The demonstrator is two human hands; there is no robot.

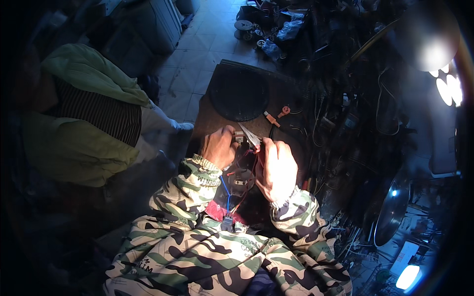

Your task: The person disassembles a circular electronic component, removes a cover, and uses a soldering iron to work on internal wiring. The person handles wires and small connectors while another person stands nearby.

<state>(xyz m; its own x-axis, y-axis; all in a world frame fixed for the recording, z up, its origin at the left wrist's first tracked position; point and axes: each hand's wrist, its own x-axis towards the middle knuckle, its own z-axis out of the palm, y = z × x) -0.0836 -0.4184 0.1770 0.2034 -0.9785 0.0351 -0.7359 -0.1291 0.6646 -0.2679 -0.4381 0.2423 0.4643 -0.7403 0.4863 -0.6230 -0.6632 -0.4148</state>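
Note:
My left hand (219, 147) is closed, its thumb and fingertips pinching a small pale rectangular part (240, 139) above the dark bench. Beside it my right hand (277, 170) is wrapped round silver scissors (251, 137); their pointed blades angle up and left next to the pale part, and their reddish handles are mostly hidden by my fingers. Thin dark red wires (254, 165) hang below the scissors. A blue wire (225, 187) runs down to a dark connector (228, 220) close to my body. Between my wrists lies a small metal part (240, 182).
A large black round disc (239, 93) covers the far end of the bench. Two orange connectors (271, 118) lie right of it. Tangled cables and dark clutter fill the right side. At left is another person in a pale green jacket (89, 158). Bright lamps shine at right.

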